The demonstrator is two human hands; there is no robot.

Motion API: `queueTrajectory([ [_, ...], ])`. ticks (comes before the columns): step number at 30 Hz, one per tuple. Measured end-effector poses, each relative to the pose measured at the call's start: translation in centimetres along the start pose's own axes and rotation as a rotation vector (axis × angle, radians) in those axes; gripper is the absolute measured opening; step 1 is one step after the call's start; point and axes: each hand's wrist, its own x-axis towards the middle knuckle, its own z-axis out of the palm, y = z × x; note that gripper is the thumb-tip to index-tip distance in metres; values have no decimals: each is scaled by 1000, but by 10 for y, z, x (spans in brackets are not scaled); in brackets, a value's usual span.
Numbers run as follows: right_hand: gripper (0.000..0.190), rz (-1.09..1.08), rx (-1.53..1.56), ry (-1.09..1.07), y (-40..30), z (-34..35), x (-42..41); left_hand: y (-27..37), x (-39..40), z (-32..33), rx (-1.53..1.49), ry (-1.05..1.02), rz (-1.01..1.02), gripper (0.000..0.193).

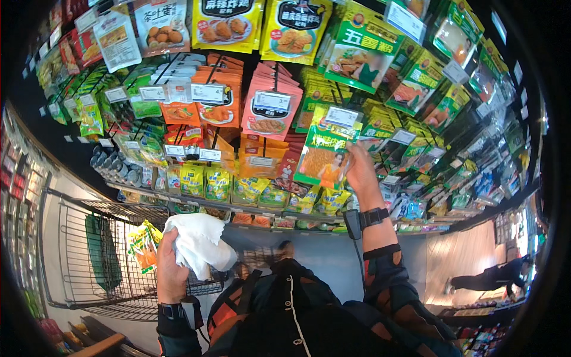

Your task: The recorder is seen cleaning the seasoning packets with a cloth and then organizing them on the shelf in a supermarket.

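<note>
My right hand (pixel 362 167) grips the right edge of a green and yellow seasoning packet (pixel 324 151) in front of the hanging rows; a price tag covers part of its top. White cloth (pixel 200 243) is bunched in my left hand (pixel 171 263), low and to the left, beside the cart. Pink seasoning packets (pixel 271 107) hang to the left of the green and yellow one. Under it, small yellow and green bags (pixel 334 201) stand on a lower shelf. My left fingers are partly hidden by the cloth.
A black wire shopping cart (pixel 76 250) stands at the left, with seasoning packets (pixel 145 245) and a dark green item (pixel 103 252) at it. The shelf edge (pixel 250 209) runs across below the hooks. Another person (pixel 490 276) is at the far right on the wooden floor.
</note>
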Motion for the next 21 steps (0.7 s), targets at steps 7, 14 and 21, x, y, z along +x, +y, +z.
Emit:
queueTrajectory([
  [7, 34, 205, 110, 39, 46, 22, -54, 13, -3, 53, 36, -21, 74, 41],
  [14, 39, 464, 272, -234, 65, 131, -92, -15, 12, 119, 988, -232, 689, 38],
  [21, 32, 545, 402, -313, 89, 174, -108, -24, 46, 114, 1752, -305, 1108, 47],
])
